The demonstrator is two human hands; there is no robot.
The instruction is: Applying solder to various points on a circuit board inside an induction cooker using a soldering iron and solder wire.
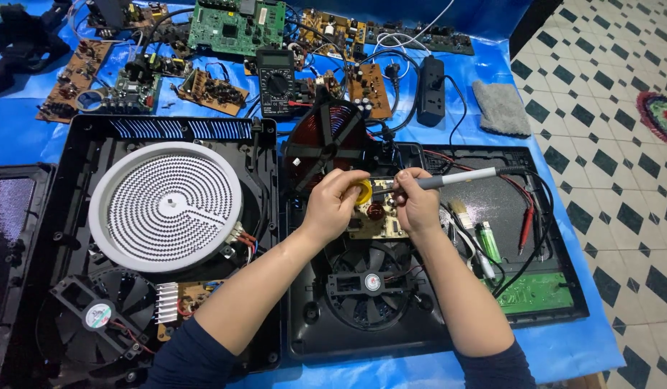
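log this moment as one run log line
left hand: pinching small yellow round part | right hand: holding grey pen-shaped soldering iron | over: tan circuit board in open black cooker housing

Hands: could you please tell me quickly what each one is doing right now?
Left hand: closed on a small yellow part.
Right hand: closed around a grey soldering iron.

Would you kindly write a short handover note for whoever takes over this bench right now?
Left hand: pinches a yellow solder spool over the small circuit board.
Right hand: grips a soldering iron, tip at the same board.
The board sits in the open black cooker casing, above its fan; the copper coil is tilted up behind.
Done: casing opened.
Left: joint state not visible.
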